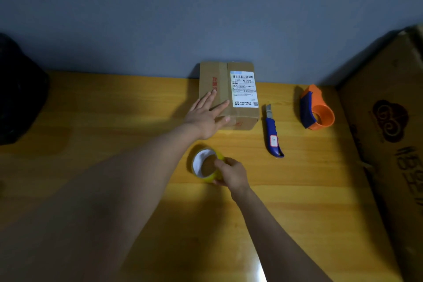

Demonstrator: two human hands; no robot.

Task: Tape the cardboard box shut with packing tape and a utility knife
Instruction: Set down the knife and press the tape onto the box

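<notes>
**Tape roll picked up, box not sealed yet**

So the right hand (pixel 231 174) is just below centre of the frame, fingers curled around the rim of a yellow packing tape roll (pixel 207 165), gripping it right over the bench (pixel 114 121). Can't tell if the roll is lifted or resting on the wood. The left hand (pixel 207 117) is flat and open, fingers spread, pressed on the near left part of the cardboard box (pixel 229 95) like it's pinning it down.

The box sits in the middle of the frame, pushed back near the grey wall, flaps down, white shipping label (pixel 243 89) on top. There's a glossy strip along the seam, but whether that's old tape I can't say for sure.

Right of the box lies the blue utility knife (pixel 273 131), untouched, blade end pointing away. Further right is an orange tape dispenser (pixel 317 110), empty as far as I can see. A big cardboard carton (pixel 389 121) fills the right edge, something dark (pixel 20 91) sits at the left edge.

My read: early days. No fresh strip pulled, nothing cut. Finding the tape end, laying it across, slicing it off all remain.
</notes>
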